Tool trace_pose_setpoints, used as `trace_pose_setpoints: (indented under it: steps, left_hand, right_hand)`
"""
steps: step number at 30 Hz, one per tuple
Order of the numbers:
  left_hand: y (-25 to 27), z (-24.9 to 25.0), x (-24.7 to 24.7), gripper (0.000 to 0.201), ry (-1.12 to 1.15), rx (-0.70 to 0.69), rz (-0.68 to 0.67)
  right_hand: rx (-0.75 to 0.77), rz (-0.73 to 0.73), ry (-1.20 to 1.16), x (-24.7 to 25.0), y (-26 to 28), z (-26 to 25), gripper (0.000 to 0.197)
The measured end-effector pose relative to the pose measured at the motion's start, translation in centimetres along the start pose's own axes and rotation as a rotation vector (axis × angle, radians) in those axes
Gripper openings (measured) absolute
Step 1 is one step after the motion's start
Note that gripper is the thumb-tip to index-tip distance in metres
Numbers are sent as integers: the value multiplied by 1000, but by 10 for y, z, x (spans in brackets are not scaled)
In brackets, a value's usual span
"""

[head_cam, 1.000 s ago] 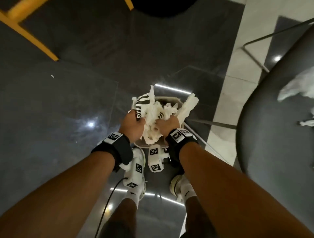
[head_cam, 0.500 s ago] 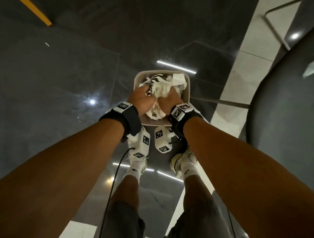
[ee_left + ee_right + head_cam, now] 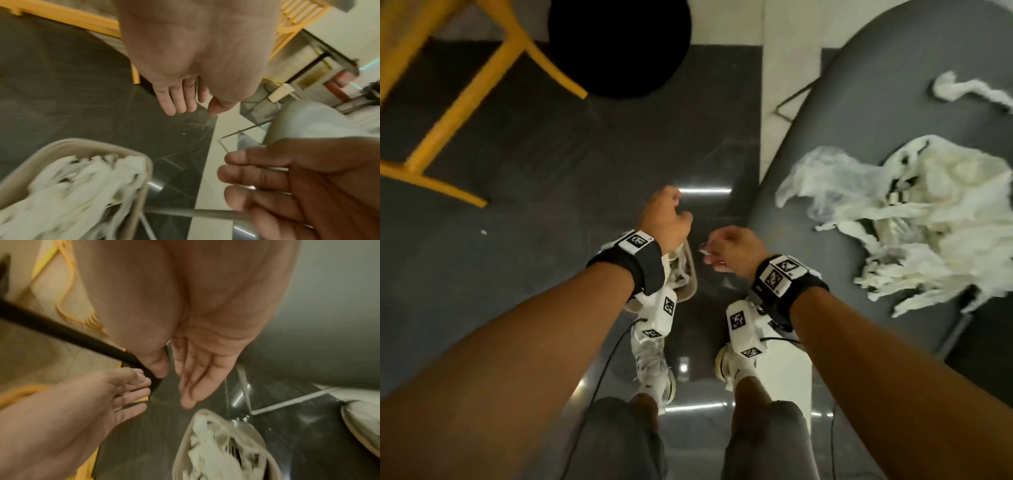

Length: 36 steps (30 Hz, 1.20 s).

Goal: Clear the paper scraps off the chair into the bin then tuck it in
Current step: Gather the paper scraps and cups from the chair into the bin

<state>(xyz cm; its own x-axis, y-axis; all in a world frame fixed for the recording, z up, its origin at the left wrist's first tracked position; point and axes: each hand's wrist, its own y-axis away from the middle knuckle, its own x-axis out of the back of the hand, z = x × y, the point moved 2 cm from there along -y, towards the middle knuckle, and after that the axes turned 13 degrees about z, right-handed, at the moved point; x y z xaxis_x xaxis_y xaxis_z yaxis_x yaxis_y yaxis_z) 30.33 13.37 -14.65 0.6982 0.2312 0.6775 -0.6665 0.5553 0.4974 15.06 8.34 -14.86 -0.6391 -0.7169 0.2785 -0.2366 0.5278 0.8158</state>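
Note:
My left hand (image 3: 666, 216) and right hand (image 3: 726, 248) hover side by side above the beige bin (image 3: 690, 279), both empty. In the wrist views the left hand's fingers (image 3: 179, 100) and the right hand's fingers (image 3: 191, 379) are straight and relaxed. White paper scraps (image 3: 68, 191) fill the bin (image 3: 94, 145), also seen in the right wrist view (image 3: 213, 449). To the right, the grey chair seat (image 3: 842, 102) carries a large heap of white paper scraps (image 3: 921, 226) and one separate twisted scrap (image 3: 962, 90).
A yellow wooden chair frame (image 3: 458, 102) stands at the far left and a black round base (image 3: 619, 44) at the top. The floor is dark glossy tile with a pale strip (image 3: 787, 85). My white shoes (image 3: 654, 363) stand just behind the bin.
Both hands let go of the paper wad in the bin and lifted out with fingers opened. The view swung right, bringing the chair seat and its scraps back into sight.

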Motion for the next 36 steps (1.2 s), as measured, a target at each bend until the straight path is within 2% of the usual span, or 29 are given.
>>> trace_pose_setpoints:
  steps: [2, 5, 7, 10, 12, 14, 17, 19, 22, 24, 26, 29, 31, 34, 36]
  left_hand:
    - [-2, 59, -13, 53, -9, -142, -17]
    - [6, 143, -46, 78, -68, -422, -130]
    - [14, 182, -74, 88, -136, -546, -230]
    - [25, 211, -121, 93, -322, -592, -347]
    - [32, 215, -148, 92, -437, -649, -347]
    - [38, 218, -166, 90, -476, -709, -280]
    - [42, 223, -179, 95, -420, -658, -182]
    - [41, 226, -183, 106, -371, -631, -148]
    - [42, 234, -191, 113, -420, -694, -172]
    - [40, 238, -197, 97, -460, -750, -181]
    - [35, 242, -199, 66, -413, -770, -182]
    - [26, 245, -197, 34, -264, -683, -176]
    - [22, 247, -188, 28, -186, -578, -122]
    - [20, 248, -164, 26, -117, -476, -25]
    - [20, 247, -147, 28, -52, -439, 18]
  right_hand:
    - [4, 44, -65, 46, 7, -14, 12]
    - [102, 146, -55, 125, 14, -28, 11]
    - [140, 169, 58, 179, 18, -29, 21]
    - [141, 173, 276, 255, 22, -19, 26]
    - [186, 214, 341, 298, 18, -13, 24]
    - [256, 348, 374, 336, 4, -16, 23]
    - [347, 633, 351, 377, -30, -28, 18]
    - [418, 739, 394, 391, -58, -35, 20]
    - [410, 709, 600, 396, -95, -33, 33]
    - [392, 699, 646, 395, -106, -29, 32]
    - [401, 711, 624, 395, -108, -29, 30]
    - [411, 679, 716, 395, -103, -32, 40]
    - [407, 675, 765, 394, -95, -36, 43]
    - [462, 658, 731, 388, -79, -46, 37]
    - [521, 545, 712, 380, -65, -54, 41]
